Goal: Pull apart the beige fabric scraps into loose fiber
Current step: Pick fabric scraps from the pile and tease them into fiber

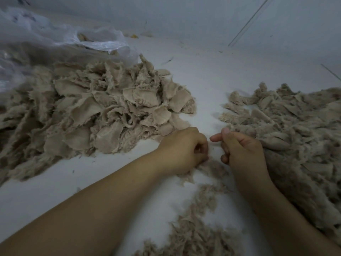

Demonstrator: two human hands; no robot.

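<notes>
Head view, looking down on a white worktop [212, 74]. Both forearms reach in from the bottom edge, hands close together near the centre.

Left hand [184, 148]: fingers curled tight into a fist, knuckles up, gripping a thin tuft of beige fiber [214, 164] that trails out below the fist onto the worktop.

Right hand [241, 150]: fingers curled, thumb up, index finger poking out toward the left hand. Whether it pinches the same tuft I cannot tell; the strand between the hands is faint and blurred. The two hands are just apart, not touching.

Beige fabric scraps [103, 109]: a big heap left of the hands, ragged flat pieces with frayed edges, the near edge just beside the left hand. Behind it, far left, a clear plastic bag [55, 39] lies crumpled, with more beige pieces showing inside its mouth.

Right pile [295, 137]: a second beige mass, fluffier, with some flat pieces mixed in, touching the right hand and wrist.

Loose fiber [195, 228]: a fuzzy trail runs from under the hands down to the bottom edge, between the forearms.
</notes>
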